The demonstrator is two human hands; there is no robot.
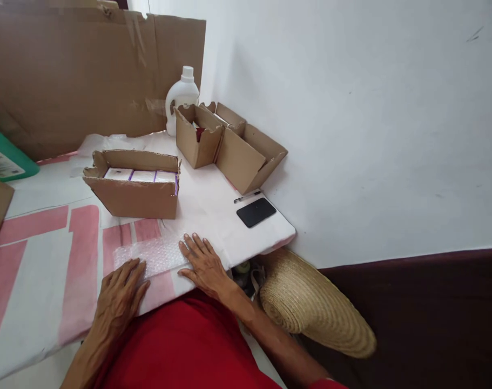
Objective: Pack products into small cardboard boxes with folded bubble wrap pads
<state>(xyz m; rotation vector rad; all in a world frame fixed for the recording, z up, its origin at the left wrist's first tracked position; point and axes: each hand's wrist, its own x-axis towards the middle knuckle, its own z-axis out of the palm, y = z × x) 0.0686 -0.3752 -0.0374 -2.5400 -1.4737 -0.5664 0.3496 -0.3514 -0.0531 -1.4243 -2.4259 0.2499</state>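
A clear sheet of bubble wrap (160, 258) lies flat near the front edge of the table. My left hand (120, 294) rests at its left end, fingers stretched out and a little apart. On the right end, my right hand (203, 267) lies flat with its fingers spread. Neither hand grips anything. Just beyond the wrap stands an open cardboard box (136, 197), holding several white packs with purple edges (143, 175) in a row. Whether anything lies under the wrap I cannot tell.
At the right edge lie a black phone (256, 212) and a pen (247, 197). Behind them stand open cardboard boxes (237, 156) and a white jug (184, 97). A green container (11, 156) is at left, a large cardboard sheet (87, 75) behind. A straw hat (310, 297) hangs beside the table (39, 286).
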